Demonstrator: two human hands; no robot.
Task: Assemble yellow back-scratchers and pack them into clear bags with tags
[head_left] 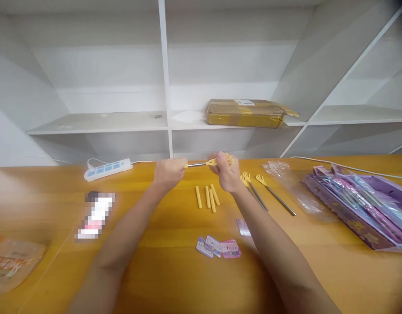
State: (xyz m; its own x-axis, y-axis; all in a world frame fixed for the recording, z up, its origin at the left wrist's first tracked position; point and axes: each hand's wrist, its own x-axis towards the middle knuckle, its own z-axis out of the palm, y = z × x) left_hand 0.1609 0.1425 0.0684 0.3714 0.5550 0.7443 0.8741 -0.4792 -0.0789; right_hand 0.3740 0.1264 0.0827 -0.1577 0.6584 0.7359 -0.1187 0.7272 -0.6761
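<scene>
Both hands hold one back scratcher (201, 164) level above the wooden table (174, 270). My left hand (168, 173) is closed round its yellow handle end. My right hand (225, 172) is closed round the yellow claw head, and the metal rod shows between the two hands. Below them several loose yellow handle sleeves (207, 197) lie side by side on the table. Two more scratchers (264, 194) with yellow claws and bare metal rods lie just right of my right hand.
Small pink and purple cards (218, 247) lie near my right forearm. Purple plastic packages (361, 203) fill the right side, with an empty clear bag (287, 181). A white power strip (107, 168) sits at the back left. A taped cardboard parcel (246, 112) rests on the white shelf.
</scene>
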